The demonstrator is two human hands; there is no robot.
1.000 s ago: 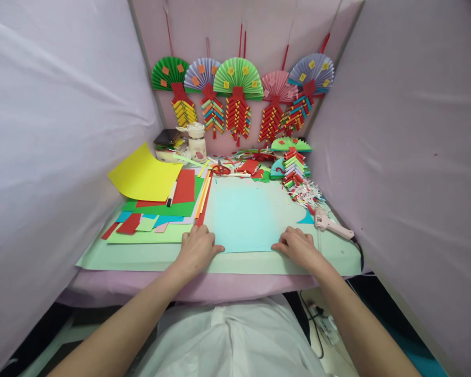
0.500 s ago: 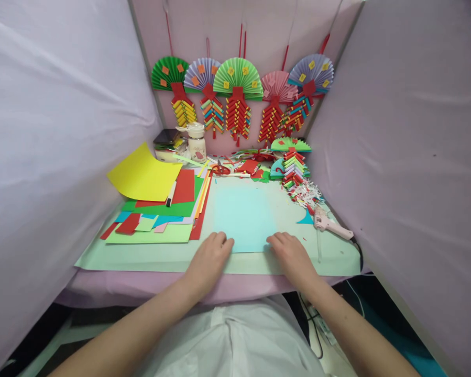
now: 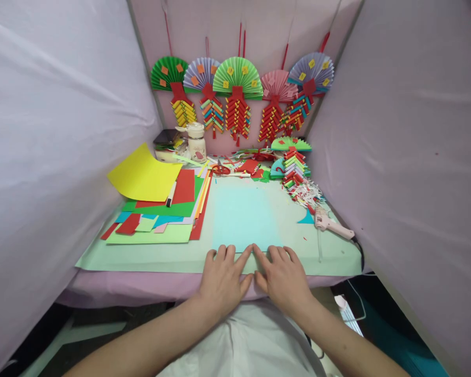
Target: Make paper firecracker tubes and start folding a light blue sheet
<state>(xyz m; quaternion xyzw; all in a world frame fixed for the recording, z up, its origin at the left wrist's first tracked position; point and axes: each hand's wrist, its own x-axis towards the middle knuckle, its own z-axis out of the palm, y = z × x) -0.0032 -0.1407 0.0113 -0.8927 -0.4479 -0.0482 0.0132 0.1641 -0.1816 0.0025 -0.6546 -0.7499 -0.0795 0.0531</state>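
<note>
A light blue sheet of paper lies flat on the pale green table cover in front of me. My left hand is at the sheet's near edge, its fingers spread, with the index fingertip at the middle of that edge. Close beside it, my right hand rests the same way, fingers apart, index fingertip meeting the left one. Nothing is gripped in either hand. Both thumbs point inward and nearly touch at the table's front edge.
Coloured paper sheets, a yellow sheet on top, are stacked at left. A glue gun lies at right beside a blue scrap. Behind are red scissors, a white bottle and a green fan ornament. Several fan ornaments hang on the back wall.
Both hands have come together from the near corners of the blue sheet to the middle of its near edge, and the fingers have stretched out. The sheet stays in place.
</note>
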